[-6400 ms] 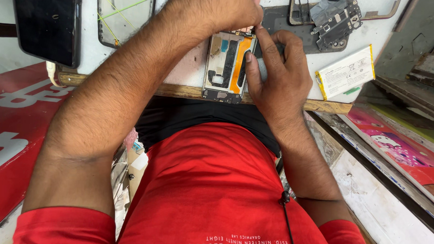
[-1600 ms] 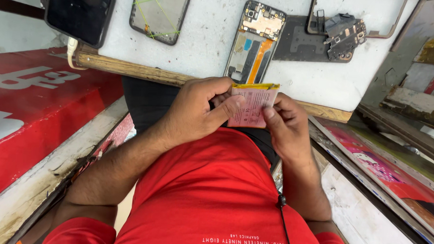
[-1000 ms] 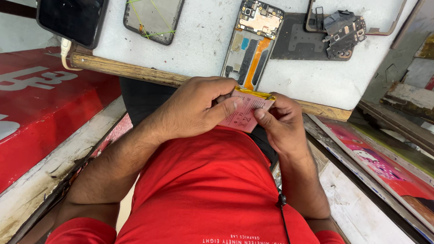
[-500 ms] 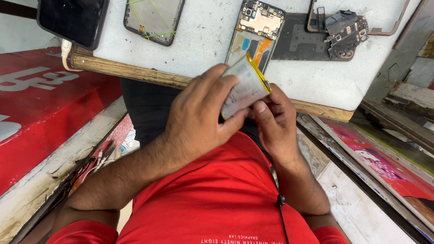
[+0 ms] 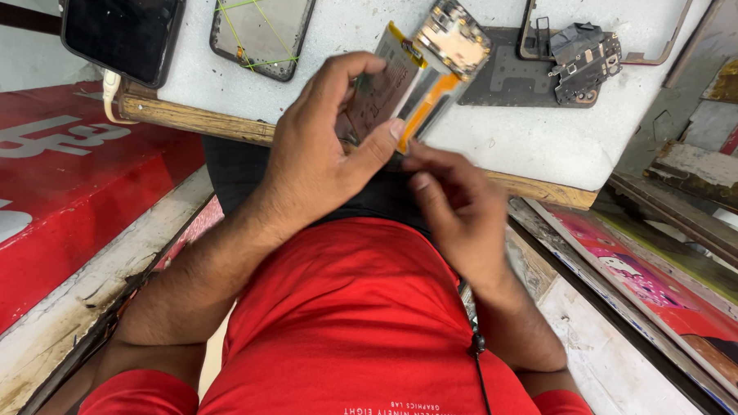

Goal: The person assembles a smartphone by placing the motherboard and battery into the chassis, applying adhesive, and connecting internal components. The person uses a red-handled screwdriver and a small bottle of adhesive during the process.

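Above the lap, at the bench edge, a flat battery (image 5: pixel 387 85) sits pinched in the left hand (image 5: pixel 321 161), thumb under, fingers curled over its top, long axis tilted up and away toward the opened phone (image 5: pixel 444 59) (yellow strip showing). Right hand (image 5: pixel 455 206) hovers just below-right, fingers loosely spread, holding nothing, nearer the battery's lower end
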